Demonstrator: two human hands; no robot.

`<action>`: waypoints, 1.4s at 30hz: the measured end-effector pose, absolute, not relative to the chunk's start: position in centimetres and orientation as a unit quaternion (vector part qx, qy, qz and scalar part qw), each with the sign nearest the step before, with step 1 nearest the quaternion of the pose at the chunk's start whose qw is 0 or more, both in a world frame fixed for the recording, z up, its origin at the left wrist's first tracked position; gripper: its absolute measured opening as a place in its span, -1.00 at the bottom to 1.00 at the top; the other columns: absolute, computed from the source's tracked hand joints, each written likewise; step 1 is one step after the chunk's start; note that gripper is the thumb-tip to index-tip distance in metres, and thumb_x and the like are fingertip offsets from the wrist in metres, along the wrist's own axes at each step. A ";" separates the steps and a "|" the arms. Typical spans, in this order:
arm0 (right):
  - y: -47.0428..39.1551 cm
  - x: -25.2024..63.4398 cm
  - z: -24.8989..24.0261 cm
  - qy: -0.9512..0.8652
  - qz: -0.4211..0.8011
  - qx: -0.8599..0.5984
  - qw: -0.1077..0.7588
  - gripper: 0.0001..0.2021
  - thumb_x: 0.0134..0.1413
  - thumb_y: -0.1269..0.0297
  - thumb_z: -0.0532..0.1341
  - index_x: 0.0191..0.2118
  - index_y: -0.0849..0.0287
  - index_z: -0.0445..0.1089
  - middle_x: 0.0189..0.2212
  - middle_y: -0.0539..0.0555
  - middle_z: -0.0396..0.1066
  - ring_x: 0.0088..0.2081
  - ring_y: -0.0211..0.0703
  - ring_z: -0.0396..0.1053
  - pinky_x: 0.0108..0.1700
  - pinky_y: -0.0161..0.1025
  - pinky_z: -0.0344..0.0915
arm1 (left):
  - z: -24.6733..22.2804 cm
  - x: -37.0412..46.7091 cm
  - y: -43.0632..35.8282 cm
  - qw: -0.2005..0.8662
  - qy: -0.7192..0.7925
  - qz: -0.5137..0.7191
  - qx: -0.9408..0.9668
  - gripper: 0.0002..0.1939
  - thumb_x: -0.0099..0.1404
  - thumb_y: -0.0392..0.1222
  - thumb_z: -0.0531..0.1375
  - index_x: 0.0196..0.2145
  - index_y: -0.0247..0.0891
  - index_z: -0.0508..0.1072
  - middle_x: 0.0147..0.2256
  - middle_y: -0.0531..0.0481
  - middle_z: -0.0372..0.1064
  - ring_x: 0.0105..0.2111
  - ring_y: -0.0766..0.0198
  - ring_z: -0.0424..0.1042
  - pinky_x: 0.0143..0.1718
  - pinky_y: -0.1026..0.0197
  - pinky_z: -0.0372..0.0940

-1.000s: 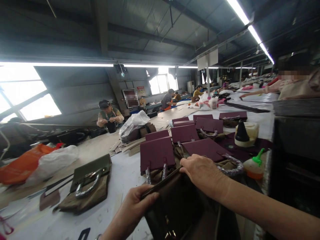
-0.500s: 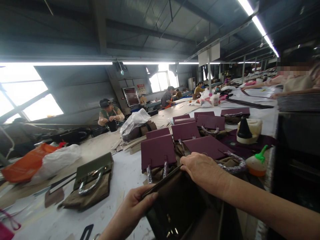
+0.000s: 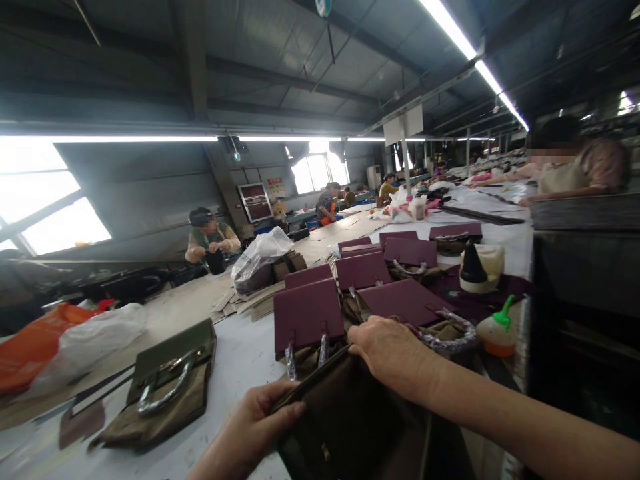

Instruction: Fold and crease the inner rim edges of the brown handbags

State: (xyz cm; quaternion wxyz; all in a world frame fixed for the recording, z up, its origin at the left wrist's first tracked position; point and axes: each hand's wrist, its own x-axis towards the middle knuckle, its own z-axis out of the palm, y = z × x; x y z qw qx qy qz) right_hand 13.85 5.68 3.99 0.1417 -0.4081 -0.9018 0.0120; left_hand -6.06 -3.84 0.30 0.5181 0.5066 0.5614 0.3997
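Observation:
A dark olive bag piece (image 3: 350, 413) with a small metal fitting is held up at the bottom centre. My left hand (image 3: 265, 417) pinches its left upper corner, thumb on the near face. At the upper right of the same edge, my right hand (image 3: 390, 350) grips with bent fingers. Just beyond my hands stand several bags with maroon flaps (image 3: 307, 317) and plastic-wrapped handles. To the left, a green and brown handbag (image 3: 167, 377) with a wrapped handle lies on the table. The lower part of the held piece runs out of view.
On the white-covered table (image 3: 235, 360) are a green-capped bottle (image 3: 500, 327), a black cone (image 3: 473, 265) in a tub, a plastic-wrapped bundle (image 3: 263, 257), and orange (image 3: 45, 343) and white plastic bags (image 3: 95, 340). Several people work farther off; one person (image 3: 565, 170) is at the right.
The view has shifted, so the scene sits farther left. Both hands keep their grip on the olive piece, which is tilted a little differently, with less of its metal fittings showing.

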 end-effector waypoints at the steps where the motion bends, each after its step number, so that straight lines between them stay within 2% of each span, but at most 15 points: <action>1: 5.7 13.9 4.0 -0.902 0.011 -0.408 0.142 -0.88 0.02 0.30 0.14 -0.42 0.14 0.42 -0.47 0.10 0.42 -0.41 -0.09 0.40 -0.45 -0.31 0.19 | 0.6 -5.9 -3.8 0.522 0.561 0.391 0.510 -0.58 -0.02 -0.03 0.28 -0.23 -0.34 0.47 -0.43 -0.03 0.45 -0.40 0.23 0.38 -0.36 0.29 0.23; 6: 5.5 14.2 4.3 -0.902 0.011 -0.407 0.143 -0.87 0.03 0.32 0.12 -0.40 0.15 0.42 -0.46 0.11 0.43 -0.39 -0.07 0.41 -0.44 -0.31 0.23 | 2.1 -5.3 -3.1 0.545 0.543 0.342 0.540 -0.52 -0.02 -0.05 0.29 -0.14 -0.31 0.43 -0.34 -0.06 0.46 -0.30 0.16 0.38 -0.27 0.23 0.25; 11: 5.1 14.2 4.9 -0.908 0.009 -0.395 0.136 -0.85 0.03 0.35 0.11 -0.37 0.17 0.44 -0.45 0.15 0.44 -0.36 -0.03 0.41 -0.39 -0.26 0.27 | 2.1 -4.9 -1.3 0.501 0.579 0.324 0.555 -0.48 0.00 -0.02 0.27 -0.10 -0.31 0.39 -0.30 -0.09 0.45 -0.32 0.16 0.40 -0.28 0.22 0.26; 14: 4.9 14.3 5.2 -0.908 0.005 -0.398 0.133 -0.84 0.03 0.37 0.11 -0.36 0.19 0.45 -0.44 0.17 0.45 -0.35 -0.03 0.41 -0.38 -0.26 0.28 | 1.9 -4.4 -0.2 0.512 0.556 0.301 0.581 -0.54 0.02 0.00 0.25 -0.16 -0.32 0.43 -0.34 -0.06 0.45 -0.34 0.18 0.40 -0.30 0.24 0.25; 18: 5.1 14.5 5.1 -0.908 0.006 -0.399 0.131 -0.84 0.04 0.37 0.11 -0.35 0.20 0.44 -0.44 0.15 0.45 -0.35 -0.05 0.41 -0.36 -0.26 0.29 | 2.2 -3.9 0.6 0.497 0.574 0.260 0.596 -0.58 0.02 0.07 0.21 -0.32 -0.37 0.48 -0.46 -0.03 0.43 -0.46 0.24 0.37 -0.44 0.32 0.23; 22: 5.2 14.5 4.8 -0.911 0.006 -0.391 0.132 -0.86 0.04 0.37 0.12 -0.34 0.19 0.44 -0.44 0.14 0.46 -0.32 -0.02 0.41 -0.33 -0.24 0.30 | 3.1 -3.7 0.8 0.475 0.591 0.214 0.616 -0.62 0.03 0.05 0.19 -0.38 -0.37 0.50 -0.50 -0.01 0.42 -0.51 0.28 0.34 -0.49 0.35 0.19; 29: 4.8 14.6 5.1 -0.911 0.010 -0.393 0.124 -0.84 0.05 0.35 0.12 -0.37 0.21 0.45 -0.44 0.18 0.45 -0.36 -0.02 0.42 -0.37 -0.23 0.31 | 4.2 -2.3 1.7 0.481 0.556 0.187 0.652 -0.62 0.07 0.02 0.17 -0.29 -0.34 0.49 -0.39 -0.03 0.44 -0.41 0.24 0.34 -0.38 0.31 0.22; 33: 5.0 14.7 5.2 -0.913 0.012 -0.388 0.123 -0.87 0.01 0.42 0.14 -0.37 0.19 0.44 -0.45 0.15 0.45 -0.35 -0.03 0.42 -0.37 -0.26 0.30 | 4.2 -1.6 2.8 0.472 0.531 0.183 0.680 -0.62 0.10 0.02 0.13 -0.25 -0.32 0.47 -0.39 -0.01 0.42 -0.39 0.24 0.33 -0.35 0.30 0.21; 38: 5.0 15.1 4.5 -0.907 -0.003 -0.394 0.149 -0.89 0.03 0.36 0.14 -0.33 0.22 0.39 -0.45 0.14 0.43 -0.37 -0.05 0.41 -0.40 -0.27 0.29 | 3.8 -1.1 3.7 0.378 0.544 0.160 0.732 -0.70 0.13 -0.07 0.09 -0.37 -0.36 0.48 -0.50 0.03 0.36 -0.51 0.33 0.23 -0.45 0.33 0.14; 42: 4.7 16.6 3.8 -0.908 -0.033 -0.378 0.178 -0.84 -0.02 0.33 0.20 -0.25 0.19 0.32 -0.39 0.10 0.40 -0.31 -0.08 0.36 -0.31 -0.25 0.26 | 3.4 -0.8 3.5 0.361 0.562 0.185 0.721 -0.73 0.13 -0.13 0.07 -0.43 -0.38 0.47 -0.58 0.07 0.27 -0.59 0.39 0.12 -0.54 0.35 0.07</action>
